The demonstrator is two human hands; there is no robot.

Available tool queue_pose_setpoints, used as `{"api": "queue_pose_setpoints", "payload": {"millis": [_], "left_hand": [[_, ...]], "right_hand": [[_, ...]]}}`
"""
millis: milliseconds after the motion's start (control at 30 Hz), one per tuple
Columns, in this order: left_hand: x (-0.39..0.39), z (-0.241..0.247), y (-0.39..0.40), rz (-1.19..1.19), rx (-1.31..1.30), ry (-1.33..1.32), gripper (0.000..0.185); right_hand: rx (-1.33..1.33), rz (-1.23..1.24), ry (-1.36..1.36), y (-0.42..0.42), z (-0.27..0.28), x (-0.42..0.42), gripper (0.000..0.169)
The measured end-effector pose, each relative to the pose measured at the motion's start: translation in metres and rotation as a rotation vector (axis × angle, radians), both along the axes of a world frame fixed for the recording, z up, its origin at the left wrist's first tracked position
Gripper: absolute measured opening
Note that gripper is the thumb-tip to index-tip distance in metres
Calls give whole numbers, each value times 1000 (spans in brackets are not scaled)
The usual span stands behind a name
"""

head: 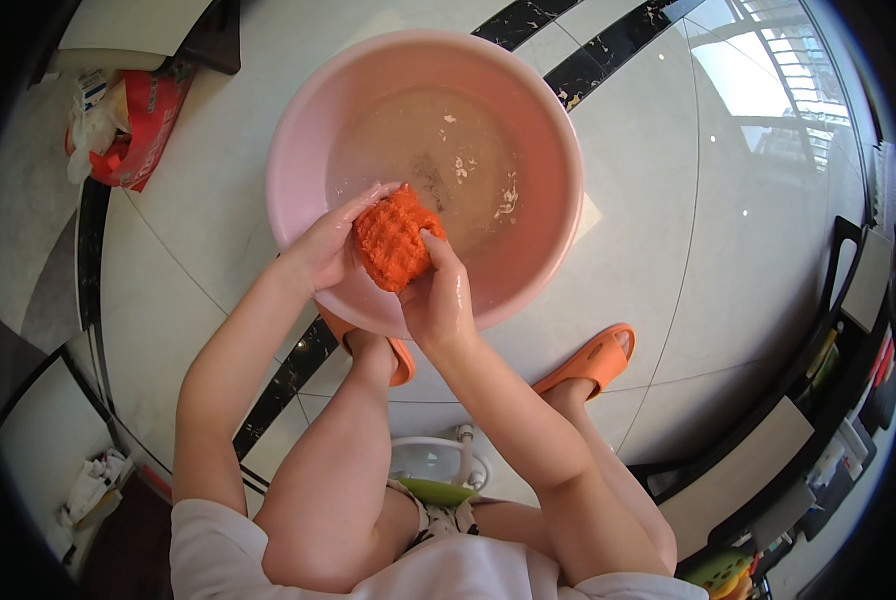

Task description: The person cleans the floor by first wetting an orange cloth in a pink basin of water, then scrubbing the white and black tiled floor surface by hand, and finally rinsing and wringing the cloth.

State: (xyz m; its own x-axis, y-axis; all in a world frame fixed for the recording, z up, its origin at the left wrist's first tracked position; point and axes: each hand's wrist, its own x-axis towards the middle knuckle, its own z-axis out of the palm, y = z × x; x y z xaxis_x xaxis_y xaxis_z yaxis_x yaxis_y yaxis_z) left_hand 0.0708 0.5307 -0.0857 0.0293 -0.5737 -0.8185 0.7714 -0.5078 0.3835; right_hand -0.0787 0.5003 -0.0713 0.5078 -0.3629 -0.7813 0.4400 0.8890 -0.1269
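Bunched between my two hands is a wet, orange-red fuzzy cloth. My left hand cups it from the left, with its fingers partly hidden behind the bundle. From the right, my right hand grips it, the thumb pressed on top. Both hands are wet and above the near part of a large pink plastic basin. Murky water covers the basin's bottom, with patches of foam and some dark specks in it.
The basin stands on a glossy tiled floor with black marble strips. My feet wear orange slippers near its front. A red bag with plastic wrapping sits at the upper left. Dark-framed furniture lines the right side.
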Motion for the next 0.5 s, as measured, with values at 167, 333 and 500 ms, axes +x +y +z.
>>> {"api": "queue_pose_setpoints", "payload": {"millis": [167, 333, 500], "left_hand": [[-8, 3, 9, -241, -274, -505, 23], [-25, 16, 14, -623, -752, -1323, 36], [-26, 12, 20, -640, -869, -1788, 48]], "right_hand": [[34, 79, -108, -10, -17, 3, 51], [217, 186, -297, -34, -20, -7, 47], [254, 253, -373, -37, -24, -1, 34]]}}
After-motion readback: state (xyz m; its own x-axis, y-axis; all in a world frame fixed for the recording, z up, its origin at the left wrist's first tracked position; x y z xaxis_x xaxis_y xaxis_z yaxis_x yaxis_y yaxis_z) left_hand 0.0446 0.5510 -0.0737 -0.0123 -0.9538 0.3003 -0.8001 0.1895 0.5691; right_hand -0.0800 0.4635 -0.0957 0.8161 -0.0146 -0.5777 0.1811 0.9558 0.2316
